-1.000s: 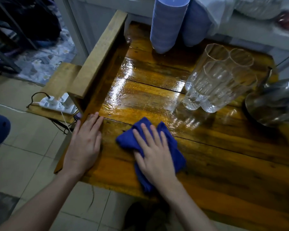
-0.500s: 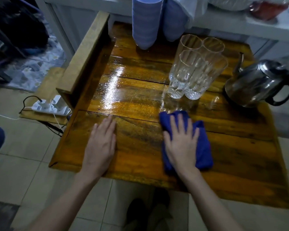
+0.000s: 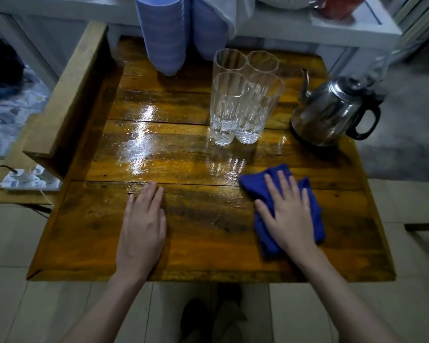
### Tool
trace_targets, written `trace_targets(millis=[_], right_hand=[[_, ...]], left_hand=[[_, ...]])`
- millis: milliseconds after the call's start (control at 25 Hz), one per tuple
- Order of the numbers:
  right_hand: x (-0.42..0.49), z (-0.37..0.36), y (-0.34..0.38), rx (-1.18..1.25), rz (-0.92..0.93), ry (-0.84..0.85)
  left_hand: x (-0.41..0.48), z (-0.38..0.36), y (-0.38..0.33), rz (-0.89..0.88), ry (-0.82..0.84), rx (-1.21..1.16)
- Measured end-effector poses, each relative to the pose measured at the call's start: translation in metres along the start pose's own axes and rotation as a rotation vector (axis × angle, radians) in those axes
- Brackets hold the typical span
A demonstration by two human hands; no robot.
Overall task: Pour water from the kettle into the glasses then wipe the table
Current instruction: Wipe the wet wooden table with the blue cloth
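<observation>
Since a moment ago the blue cloth (image 3: 307,199) slid rightward, right hand (image 3: 289,216) fingers flat pinning it, left hand (image 3: 143,224) flat and empty, wet counter (image 3: 144,149) patch lying up-left.

Looks like a home, kitchen or dining corner. Evidence: low varnished plank table (image 3: 183,233) mid-frame, worn and glossy wet. Upper centre: stacks of blue plastic cups (image 3: 162,33) against a white cabinet (image 3: 295,33) with dishes on top, too blurred to identify. Four tall clear glasses (image 3: 243,95) and a steel kettle (image 3: 332,112) at the table's upper right. Left edge: white power strip (image 3: 30,180) with a cable plugged in, on a wooden ledge. Upper left: patterned floor mat (image 3: 8,115). Bottom: pale tiled floor (image 3: 22,305). Household clutter, nothing commercial.
</observation>
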State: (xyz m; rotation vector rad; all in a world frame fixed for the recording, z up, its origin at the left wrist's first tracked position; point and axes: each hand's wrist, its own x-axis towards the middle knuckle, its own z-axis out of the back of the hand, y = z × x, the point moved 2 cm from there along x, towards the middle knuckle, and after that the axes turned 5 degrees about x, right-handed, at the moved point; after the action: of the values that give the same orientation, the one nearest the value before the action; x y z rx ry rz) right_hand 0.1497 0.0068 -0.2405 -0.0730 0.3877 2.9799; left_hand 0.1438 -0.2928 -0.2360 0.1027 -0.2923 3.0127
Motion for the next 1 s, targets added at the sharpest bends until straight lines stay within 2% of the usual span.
trace_targets(millis=[120, 200, 280, 480, 560, 640, 720, 880, 1000], right_hand=[[0.028, 0.002, -0.005, 0.018, -0.231, -0.048], [0.041, -0.007, 0.026, 0.042, -0.269, -0.063], [0.041, -0.016, 0.065, 0.048, -0.186, -0.064], [-0.021, -0.037, 0.143, 0.052, 0.182, -0.002], [-0.055, -0.04, 0.143, 0.019, 0.328, 0.039], [-0.074, -0.036, 0.118, -0.003, 0.377, 0.058], [-0.075, -0.026, 0.075, 0.011, 0.308, 0.043], [-0.042, 0.001, -0.017, 0.023, -0.021, -0.007], [-0.002, 0.002, -0.016, 0.055, -0.192, -0.027]], left_hand=[[0.001, 0.0, -0.001, 0.002, 0.002, 0.019], [0.001, -0.001, -0.001, 0.001, 0.005, 0.033], [0.001, -0.001, -0.001, -0.001, 0.001, 0.039], [0.001, -0.001, -0.001, 0.005, -0.004, 0.023], [0.001, -0.001, -0.001, -0.002, -0.006, 0.015], [0.001, 0.0, -0.001, -0.004, -0.014, 0.016], [0.001, 0.0, -0.002, -0.006, -0.015, 0.004], [0.0, -0.001, -0.001, -0.002, -0.012, 0.013], [0.001, -0.003, -0.004, 0.001, -0.017, 0.073]])
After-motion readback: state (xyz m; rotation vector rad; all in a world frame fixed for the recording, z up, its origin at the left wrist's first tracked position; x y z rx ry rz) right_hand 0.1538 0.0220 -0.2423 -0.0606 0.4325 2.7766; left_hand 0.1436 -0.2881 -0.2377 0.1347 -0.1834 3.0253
